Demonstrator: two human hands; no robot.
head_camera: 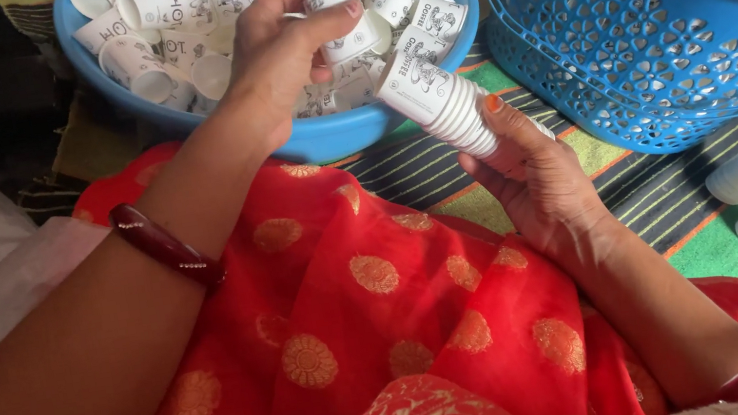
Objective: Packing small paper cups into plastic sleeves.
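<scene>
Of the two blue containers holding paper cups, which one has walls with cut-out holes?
The blue basket at the upper right: its wall has a flower-shaped lattice. The round blue tub under the left hand has smooth, solid walls.

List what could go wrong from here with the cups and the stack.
1. The stack of nested cups is held tilted by the right hand at its lower end only; it might buckle or slip.
2. The left hand pinches a loose cup by its rim; it may get crushed.
3. The blue tub is heaped; cups could spill over.
</scene>
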